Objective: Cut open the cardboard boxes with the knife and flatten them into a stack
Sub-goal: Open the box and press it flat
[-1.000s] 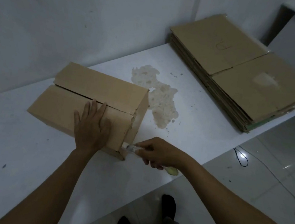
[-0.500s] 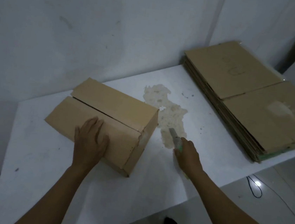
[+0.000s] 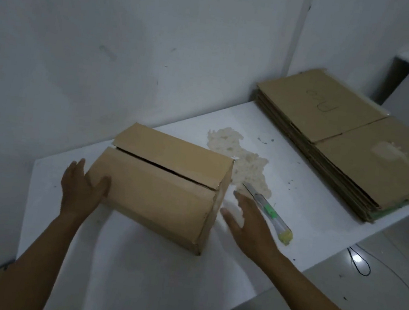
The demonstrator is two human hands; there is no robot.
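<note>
The one head camera looks forward and down from the near edge of the table (image 3: 145, 283), close above the cardboard box (image 3: 163, 193), stack (image 3: 350, 158) at far right.

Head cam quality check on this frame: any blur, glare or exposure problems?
Head view: dim and underexposed overall, with a grey-blue cast. The right hand is smeared by motion blur, while the left hand, cardboard box and knife read fairly sharp. There is one small glare spot on the floor at right. The writing on the flattened stack is too soft to read.
</note>
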